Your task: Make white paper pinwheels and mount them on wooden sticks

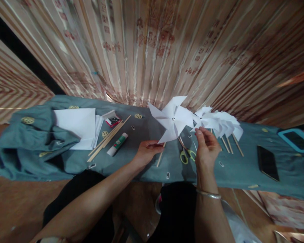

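Observation:
A white paper pinwheel (171, 116) with a silver pin at its centre is held up by my left hand (149, 152), whose fingers are closed on its wooden stick (160, 159). My right hand (207, 145) is raised to the right of it, thumb and fingers pinched together. Its fingertips are just below another white pinwheel (205, 114); whether they grip a blade tip or anything else, I cannot make out. More finished pinwheels (226, 123) overlap in a row behind that hand, sticks pointing toward me. Scissors (184, 157) with yellow-green handles lie between my hands.
On the green cloth (139, 131) at left lie a stack of white paper (78, 123), a small red box of pins (112, 121), wooden sticks (108, 140) and a glue stick (118, 144). At right are a dark phone (268, 162) and a blue-framed device (297, 140). A curtain (152, 50) hangs behind.

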Motion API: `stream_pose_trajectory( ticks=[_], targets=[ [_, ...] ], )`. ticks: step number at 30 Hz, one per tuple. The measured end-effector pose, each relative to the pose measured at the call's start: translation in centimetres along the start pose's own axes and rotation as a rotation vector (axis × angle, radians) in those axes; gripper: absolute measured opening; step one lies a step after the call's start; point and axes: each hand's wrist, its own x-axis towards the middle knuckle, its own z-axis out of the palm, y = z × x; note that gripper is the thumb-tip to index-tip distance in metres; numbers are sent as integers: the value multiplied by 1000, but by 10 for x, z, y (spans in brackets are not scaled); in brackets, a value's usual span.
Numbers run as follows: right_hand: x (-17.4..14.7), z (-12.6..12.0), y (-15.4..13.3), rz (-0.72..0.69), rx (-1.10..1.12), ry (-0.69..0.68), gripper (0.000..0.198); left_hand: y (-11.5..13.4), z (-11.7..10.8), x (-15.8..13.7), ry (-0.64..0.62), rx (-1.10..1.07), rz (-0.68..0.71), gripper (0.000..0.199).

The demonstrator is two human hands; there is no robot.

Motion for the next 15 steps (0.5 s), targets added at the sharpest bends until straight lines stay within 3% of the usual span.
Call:
stream_pose_trajectory(
  ticks=[8,15],
  targets=[
    [13,0,13,48,-1,-43,31,-9,-1,1,-67,28,-30,34],
    [10,1,15,104,44,-56,27,-2,-2,1,-15,23,-5,29]
  ],
)
